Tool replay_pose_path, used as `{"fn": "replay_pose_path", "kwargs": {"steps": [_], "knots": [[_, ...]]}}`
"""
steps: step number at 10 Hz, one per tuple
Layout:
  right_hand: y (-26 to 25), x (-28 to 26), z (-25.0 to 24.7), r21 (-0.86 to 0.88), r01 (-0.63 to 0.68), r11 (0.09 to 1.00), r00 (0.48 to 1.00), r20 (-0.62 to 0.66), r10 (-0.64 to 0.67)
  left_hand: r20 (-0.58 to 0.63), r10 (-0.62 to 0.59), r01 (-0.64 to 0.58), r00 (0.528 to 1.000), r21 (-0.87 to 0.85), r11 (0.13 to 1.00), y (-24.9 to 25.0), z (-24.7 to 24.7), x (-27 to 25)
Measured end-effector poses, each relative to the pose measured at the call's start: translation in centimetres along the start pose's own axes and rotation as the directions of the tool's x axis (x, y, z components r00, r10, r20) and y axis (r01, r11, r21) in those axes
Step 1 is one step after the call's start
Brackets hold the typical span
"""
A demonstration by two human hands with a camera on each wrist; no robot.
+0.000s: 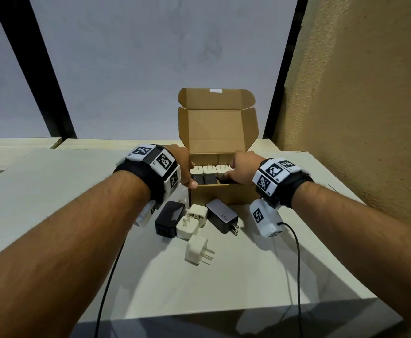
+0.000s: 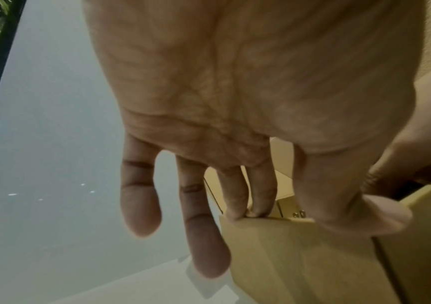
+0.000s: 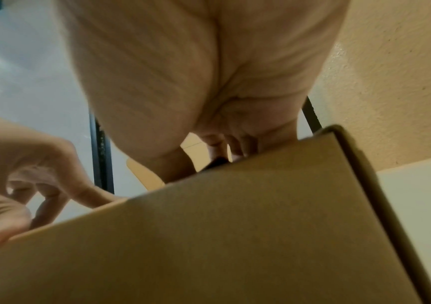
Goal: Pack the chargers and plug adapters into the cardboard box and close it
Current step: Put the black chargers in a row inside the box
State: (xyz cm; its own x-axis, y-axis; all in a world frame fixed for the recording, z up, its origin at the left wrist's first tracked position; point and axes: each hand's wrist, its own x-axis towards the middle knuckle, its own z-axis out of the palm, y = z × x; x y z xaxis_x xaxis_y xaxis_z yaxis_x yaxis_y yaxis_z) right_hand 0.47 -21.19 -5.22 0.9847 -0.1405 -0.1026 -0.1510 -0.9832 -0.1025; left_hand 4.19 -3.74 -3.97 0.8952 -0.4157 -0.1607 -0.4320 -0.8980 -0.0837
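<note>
The cardboard box (image 1: pixel 211 195) stands open on the table, lid (image 1: pixel 215 123) upright. Inside, a back row of white chargers (image 1: pixel 209 169) shows prongs up, with black chargers (image 1: pixel 203 179) in front. My left hand (image 1: pixel 187 172) grips the box's front left corner, thumb on the front rim and two fingers (image 2: pixel 235 197) over the side wall (image 2: pixel 300 257). At the box's right end my right hand (image 1: pixel 233 172) pinches a black charger (image 1: pixel 229 181) just above the front wall (image 3: pixel 209 236); only a dark sliver of that charger (image 3: pixel 218 163) shows between the fingers.
Loose on the table before the box lie a black charger (image 1: pixel 169 219), a 65W black charger (image 1: pixel 222 217), two white adapters (image 1: pixel 198 213) (image 1: pixel 187 228) and a white plug (image 1: pixel 197 250). A textured wall (image 1: pixel 358 118) rises on the right. Black cables hang from both wrists.
</note>
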Motion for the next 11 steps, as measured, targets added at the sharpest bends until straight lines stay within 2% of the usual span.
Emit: {"fn": "replay_pose_path", "kwargs": {"steps": [2,4,6,9,11], "knots": [[0.2,0.2,-0.2,-0.066,-0.022,0.998,0.996,0.083,0.027,0.023,0.006,-0.006,1.0,-0.005,1.0,0.1,-0.2,0.1],[0.3,0.3,0.2,-0.109,-0.014,0.994,0.996,0.087,0.023,0.033,0.005,-0.005,0.999,-0.014,1.0,0.0,-0.1,0.2],[-0.3,0.5,0.3,-0.096,-0.019,0.995,0.998,0.05,0.024,0.031,0.012,-0.011,0.999,-0.028,1.0,0.0,-0.3,-0.1],[-0.8,1.0,0.5,-0.07,-0.038,0.997,0.998,0.055,0.042,0.03,0.02,-0.02,0.999,0.002,1.0,0.1,-0.4,-0.2],[0.1,0.1,-0.1,-0.013,-0.007,1.0,0.998,0.065,0.008,0.03,0.025,-0.025,0.999,-0.002,1.0,0.1,-0.5,-0.6]]}}
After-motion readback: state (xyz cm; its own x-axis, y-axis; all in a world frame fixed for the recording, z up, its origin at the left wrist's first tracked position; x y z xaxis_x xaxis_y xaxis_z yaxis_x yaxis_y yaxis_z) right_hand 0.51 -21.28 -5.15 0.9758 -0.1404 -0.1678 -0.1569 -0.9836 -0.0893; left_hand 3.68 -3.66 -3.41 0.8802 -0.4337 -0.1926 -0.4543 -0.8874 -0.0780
